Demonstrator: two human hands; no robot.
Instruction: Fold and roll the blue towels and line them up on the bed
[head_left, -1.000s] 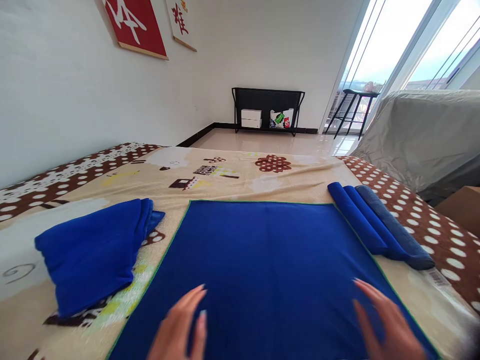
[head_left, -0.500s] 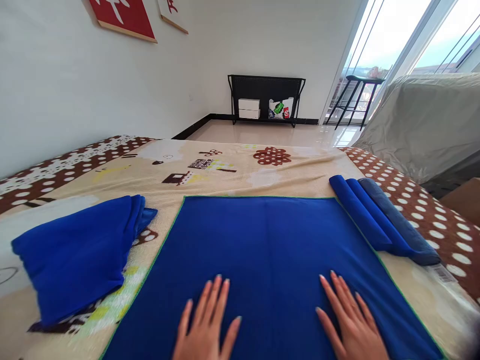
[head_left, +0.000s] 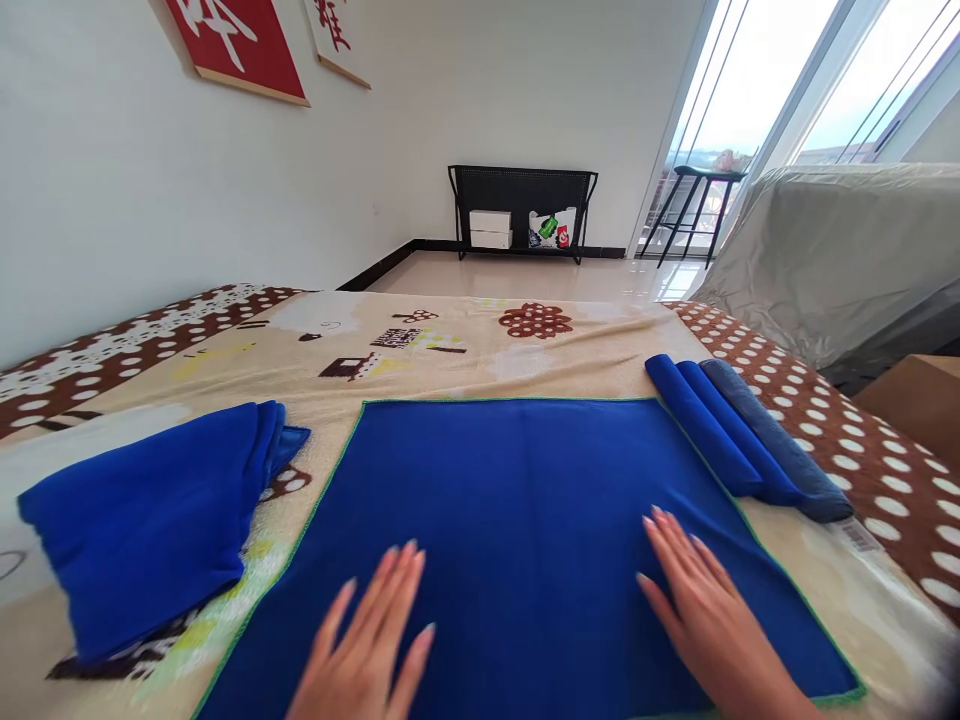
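Note:
A blue cloth (head_left: 517, 480) with green edging lies spread out flat before me. My left hand (head_left: 367, 640) rests on its near left part, fingers stretched out and thumb apart. On the right part of the same cloth lies my right hand (head_left: 697, 600), palm down, fingers extended and thumb spread. Neither hand grips anything. Faint wrinkles show in the cloth near the right hand. To the left is a loosely folded pile of blue cloth (head_left: 150, 520). Several rolled cloths (head_left: 742, 440), two bright blue and one darker, lie side by side at the right edge.
Everything lies on a patterned blanket (head_left: 450, 350) with brown polka-dot borders. Beyond it stands a black rack (head_left: 523, 190) holding white boxes (head_left: 490, 228). A stool (head_left: 694, 200) is by the window. At right are a plastic-covered object (head_left: 847, 250) and a cardboard box (head_left: 915, 400).
My left hand has slid left over the cloth. My right hand has moved slightly up and turned inward. The view has shifted a little, and the cloth's near right corner now shows.

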